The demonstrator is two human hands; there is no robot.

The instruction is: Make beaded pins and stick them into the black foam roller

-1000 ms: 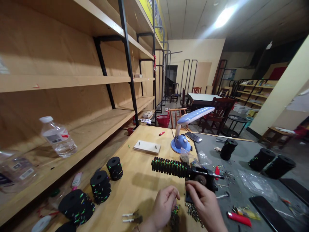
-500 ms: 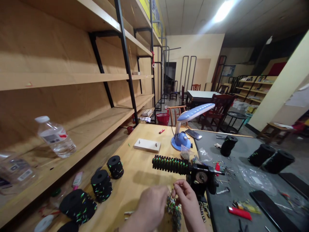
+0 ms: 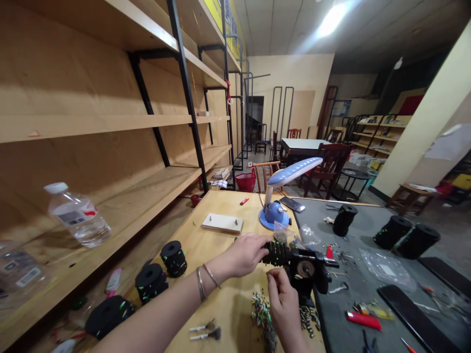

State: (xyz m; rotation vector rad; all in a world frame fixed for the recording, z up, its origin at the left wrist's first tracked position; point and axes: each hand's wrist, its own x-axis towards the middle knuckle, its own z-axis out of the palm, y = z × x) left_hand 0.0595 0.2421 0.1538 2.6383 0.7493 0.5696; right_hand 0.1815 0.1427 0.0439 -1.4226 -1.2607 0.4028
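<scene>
My left hand [image 3: 250, 252] reaches forward over the black grooved foam roll [image 3: 276, 252], its fingers curled against the roll and covering the left part. The roll sits on the shaft of a small black machine [image 3: 307, 269] with a round dial. Just below the roll, my right hand [image 3: 283, 294] is closed in a pinch; anything between its fingertips is too small to make out. Beside that hand, a heap of small multicoloured pieces [image 3: 262, 311] lies on the wooden table [image 3: 228, 304]. Small metallic pieces [image 3: 309, 319] lie on its right.
Several black foam spools, one a small spool [image 3: 173, 259], stand at the left. A blue lamp [image 3: 274, 215] and a white board with two pegs [image 3: 222, 223] are behind. On the grey mat [image 3: 353, 289] lie a red lighter [image 3: 363, 320] and a phone [image 3: 408, 314]. Shelving borders the left.
My left hand has moved up and forward from the heap to the foam roll. My right hand stays near the heap, still pinched. The view has shifted slightly.
</scene>
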